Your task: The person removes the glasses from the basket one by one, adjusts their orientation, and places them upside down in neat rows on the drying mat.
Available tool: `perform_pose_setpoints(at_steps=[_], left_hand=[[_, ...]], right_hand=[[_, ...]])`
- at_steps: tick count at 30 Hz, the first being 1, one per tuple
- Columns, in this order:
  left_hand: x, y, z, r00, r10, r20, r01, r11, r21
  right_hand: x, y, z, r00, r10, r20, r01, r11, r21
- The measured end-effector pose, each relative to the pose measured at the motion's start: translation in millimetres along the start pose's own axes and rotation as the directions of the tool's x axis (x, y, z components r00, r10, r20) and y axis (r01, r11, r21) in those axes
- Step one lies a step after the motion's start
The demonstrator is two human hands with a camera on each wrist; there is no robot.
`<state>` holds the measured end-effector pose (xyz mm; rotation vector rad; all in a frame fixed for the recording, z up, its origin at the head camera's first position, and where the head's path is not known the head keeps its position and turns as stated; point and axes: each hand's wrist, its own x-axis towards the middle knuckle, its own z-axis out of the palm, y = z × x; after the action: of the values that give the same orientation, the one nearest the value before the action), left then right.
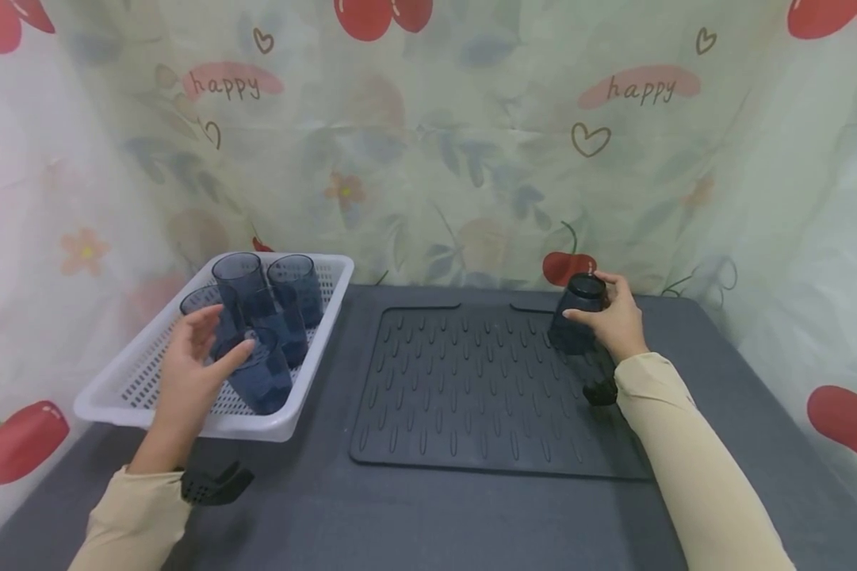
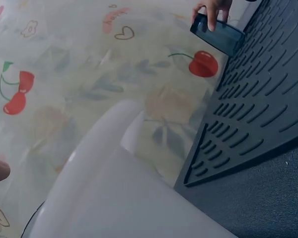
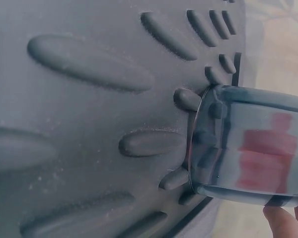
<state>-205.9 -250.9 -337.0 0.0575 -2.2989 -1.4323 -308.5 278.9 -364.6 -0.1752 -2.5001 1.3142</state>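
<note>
At the back right of the drying mat (image 1: 471, 388), my right hand (image 1: 617, 317) grips an upside-down blue-grey drinking glass (image 1: 576, 317) near its base, thumb on the near side. In the right wrist view the rim of this glass (image 3: 258, 146) meets the ridged mat. My left hand (image 1: 196, 365) hovers over the white basket (image 1: 300, 404), thumb and fingers spread apart with nothing between them. Just below its thumb is the nearest glass (image 1: 260, 381). Several more glasses (image 1: 296, 289) stand in the basket, partly overlapping one another.
A dark grey cloth (image 1: 428, 515) covers the table under the basket and mat. Behind it hangs a patterned plastic curtain (image 1: 428, 159), which also lines both sides. Black wrist straps with camera mounts (image 1: 217, 485) sit on both forearms.
</note>
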Motion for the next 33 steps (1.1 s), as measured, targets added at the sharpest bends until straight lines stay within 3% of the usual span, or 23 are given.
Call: perform_pose_setpoints(at_steps=[7,16,33], left_hand=[[1.6,-2.3,-1.0,0.997,-0.056,0.051,0.055,0.998,0.026],[5.5,-2.0,-4.6,0.982,-0.105,0.157,0.108,0.994,-0.012],[8.1,-4.8,-6.8,0.944,-0.149,0.294,0.128,0.988,0.088]], right_hand=[[0.1,-0.8,-0.1,1.0,0.004,-0.005,-0.004,1.0,0.001],[-0.6,0.0,0.2,1.0,-0.009,-0.003,0.009,1.0,0.012],[-1.0,0.7,0.1,1.0,-0.013,-0.007,0.013,1.0,-0.004]])
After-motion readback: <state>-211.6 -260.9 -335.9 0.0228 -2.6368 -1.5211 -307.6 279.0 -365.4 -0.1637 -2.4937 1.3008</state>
